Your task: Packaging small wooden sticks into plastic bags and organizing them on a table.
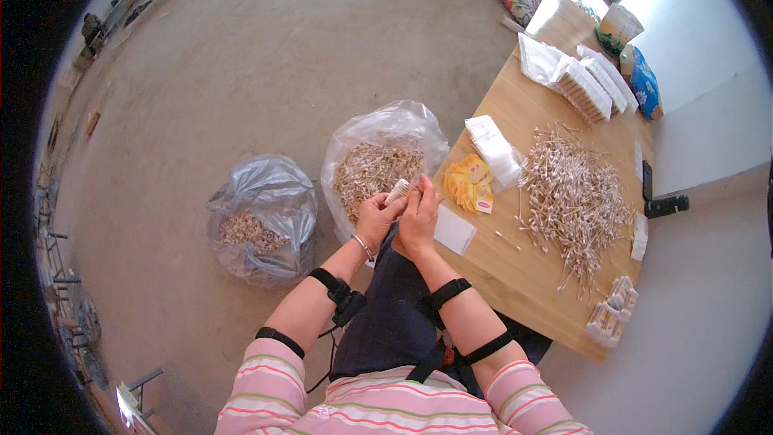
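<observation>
Between my two hands is a small bundle of cotton swabs [397, 192], its white tips facing away from me. My left hand [375, 219] has its fingers closed around the bundle's lower left side. On the other side, my right hand [419, 216] pinches the bundle with its fingertips. Both hands are over the near edge of a large clear plastic bag [431, 124] full of loose swabs [374, 171]. To the right, a big heap of cotton swabs [573, 197] lies on the wooden table [503, 262].
Yellow cards [469, 183], clear plastic sleeves [493, 151] and a white card [455, 230] lie near the table's left edge. Packed swabs [586, 89] stand toward the far end, more packs [613, 311] at the near corner. A greyish plastic bag [296, 192] stands left on the floor.
</observation>
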`<state>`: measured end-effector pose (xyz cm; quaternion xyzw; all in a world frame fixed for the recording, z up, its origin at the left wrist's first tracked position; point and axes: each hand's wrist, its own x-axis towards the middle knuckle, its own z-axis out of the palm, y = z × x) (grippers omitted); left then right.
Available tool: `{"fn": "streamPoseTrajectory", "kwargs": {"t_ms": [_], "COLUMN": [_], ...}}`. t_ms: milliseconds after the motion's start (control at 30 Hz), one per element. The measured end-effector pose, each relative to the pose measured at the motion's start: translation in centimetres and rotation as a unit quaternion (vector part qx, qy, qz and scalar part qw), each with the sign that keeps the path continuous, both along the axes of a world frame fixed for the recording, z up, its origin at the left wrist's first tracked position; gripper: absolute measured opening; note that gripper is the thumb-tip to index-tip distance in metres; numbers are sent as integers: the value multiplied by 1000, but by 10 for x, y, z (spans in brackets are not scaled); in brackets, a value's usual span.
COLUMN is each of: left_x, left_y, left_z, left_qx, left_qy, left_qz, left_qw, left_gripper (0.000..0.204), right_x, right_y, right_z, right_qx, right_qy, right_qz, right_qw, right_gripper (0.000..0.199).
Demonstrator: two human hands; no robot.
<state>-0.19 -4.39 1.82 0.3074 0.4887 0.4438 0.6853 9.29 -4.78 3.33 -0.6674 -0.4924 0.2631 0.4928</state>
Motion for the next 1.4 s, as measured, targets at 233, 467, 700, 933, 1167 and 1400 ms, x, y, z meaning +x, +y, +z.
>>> {"fn": "streamPoseTrajectory", "kwargs": {"t_ms": [233,467,700,933,1167,1400], "left_x": [-9,5,7,0,-25,-46], "left_y": [15,41,43,45,54,37], "left_z": [5,8,11,0,10,59], "left_qx": [25,119,95,105,184,232], "left_qy": [62,271,302,249,210,231], "left_qz": [-96,-71,-144,-159,-126,-23], "left_qw": [993,952,937,949,952,945], "left_gripper": [21,38,35,32,29,31], "right_x": [-3,-4,-6,-15,-34,-31], "right_y": [2,2,0,-1,8,12], "right_z": [4,-1,-2,3,2,28], "right_qx": [-4,16,29,21,83,66], "right_qy": [-35,-27,-66,-34,-70,84], "right_qz": [-35,-42,-54,-75,-17,-61], "right_qw": [999,999,996,996,994,992], "right_gripper": [35,40,44,47,51,62]}}
